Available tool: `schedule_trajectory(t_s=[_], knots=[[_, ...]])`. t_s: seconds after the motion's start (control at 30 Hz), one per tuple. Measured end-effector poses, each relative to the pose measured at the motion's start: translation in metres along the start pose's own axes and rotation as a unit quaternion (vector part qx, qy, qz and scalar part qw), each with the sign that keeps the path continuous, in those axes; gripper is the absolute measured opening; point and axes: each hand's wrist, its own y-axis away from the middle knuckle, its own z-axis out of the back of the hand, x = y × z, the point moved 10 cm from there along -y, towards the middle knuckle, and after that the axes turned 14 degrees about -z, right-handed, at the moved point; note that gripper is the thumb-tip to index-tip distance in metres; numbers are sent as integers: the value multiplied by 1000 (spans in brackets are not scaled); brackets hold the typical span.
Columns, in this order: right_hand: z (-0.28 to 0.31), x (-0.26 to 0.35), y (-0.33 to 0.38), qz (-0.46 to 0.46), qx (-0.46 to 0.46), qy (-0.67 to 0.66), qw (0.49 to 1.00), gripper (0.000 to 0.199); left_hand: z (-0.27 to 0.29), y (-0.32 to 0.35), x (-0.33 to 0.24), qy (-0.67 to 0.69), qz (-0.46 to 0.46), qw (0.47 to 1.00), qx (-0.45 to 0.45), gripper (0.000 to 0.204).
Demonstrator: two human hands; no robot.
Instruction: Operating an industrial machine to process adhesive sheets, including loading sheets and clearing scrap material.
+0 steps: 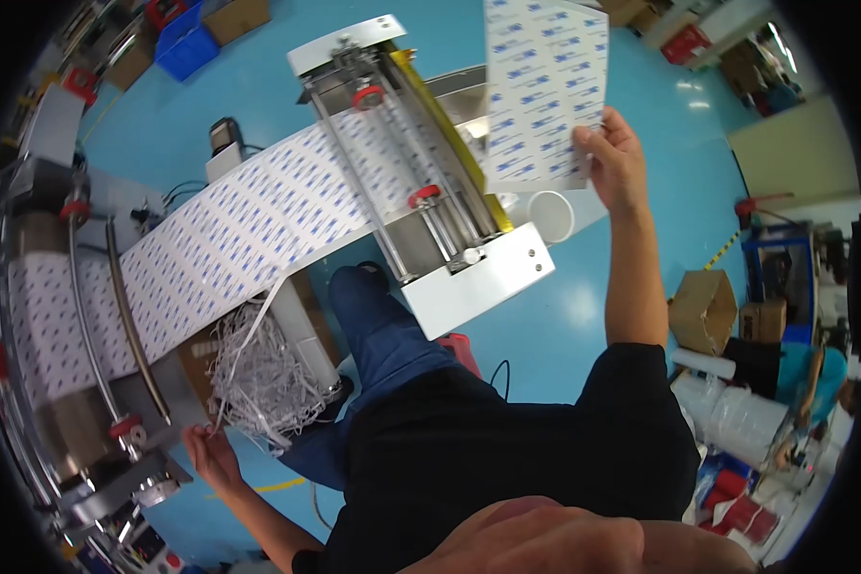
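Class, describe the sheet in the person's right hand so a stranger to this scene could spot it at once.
Find the roller machine at top middle, then look just right of it. There the right hand grips a white sheet with blue print, near its lower right corner. Unlike the long printed web, this piece is short and held by hand.

Printed sheet (541, 96), top corner cut off by the upper edge!
Right hand (616, 161), fingertips hidden behind it; whether the left hand (214, 461) pinches that pale strip (264, 310), too small to call!
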Motion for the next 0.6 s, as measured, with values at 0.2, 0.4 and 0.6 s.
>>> schedule_trajectory(t_s=[0.2, 0.4, 0.6], knots=[[65, -57, -65, -23, -70, 330, 941, 32, -47, -20, 42, -278, 110, 954, -30, 33], [47, -78, -80, 7, -115, 562, 819, 35, -126, -59, 53, -572, -17, 820, 31, 55], [-199, -9, 88, 54, 160, 372, 913, 34, -127, -94, 155, -236, 236, 941, -63, 51]])
